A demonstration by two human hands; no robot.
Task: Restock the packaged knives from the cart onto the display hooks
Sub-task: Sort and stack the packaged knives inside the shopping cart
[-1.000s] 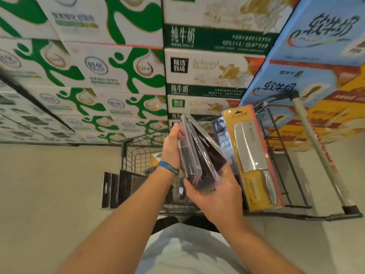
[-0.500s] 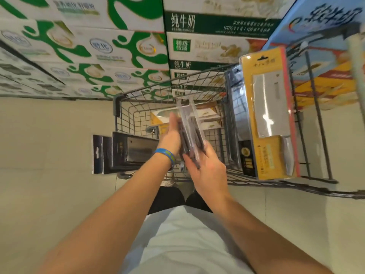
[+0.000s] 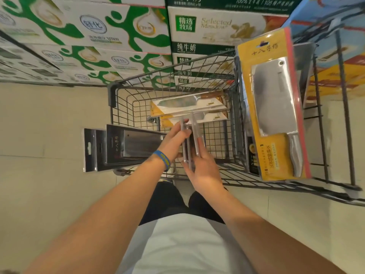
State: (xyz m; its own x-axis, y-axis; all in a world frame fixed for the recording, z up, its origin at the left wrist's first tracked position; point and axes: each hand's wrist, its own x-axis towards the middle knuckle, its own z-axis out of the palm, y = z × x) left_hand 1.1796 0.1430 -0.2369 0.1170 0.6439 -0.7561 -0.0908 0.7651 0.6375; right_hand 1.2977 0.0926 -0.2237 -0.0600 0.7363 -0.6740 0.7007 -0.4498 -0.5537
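1. Milk cartons [image 3: 122, 30] stacked close behind the cart [image 3: 111, 91]: easy to knock the wire frame into them when swinging away toward the display hooks, none of them in view here.
2. Yellow cleaver pack [image 3: 274, 107] propped upright against the cart's right side, seemingly held by nothing but its own lean: likely to tip or slide out at any jolt.
3. Black knife packs [image 3: 122, 147] sticking out past the cart's left side, over bare floor: liable to snag on a leg or a shelf edge and fall.
4. Boxed knives [image 3: 187, 103] lying flat in the basket, right under the hands: in the path of anything dropped from above.
5. Clear blister packs [image 3: 192, 135] held edge-up as one bundle above the basket: slick plastic, several at once, so prone to fanning apart and slipping loose; hard to thread onto a hook if skewed.
6. Right hand [image 3: 205, 171] grasping the bundle's near end, left hand [image 3: 173, 139] pinching its far part: risk of losing a pack if either lets go to regrip, and of fingers scraped on the stiff plastic edges.
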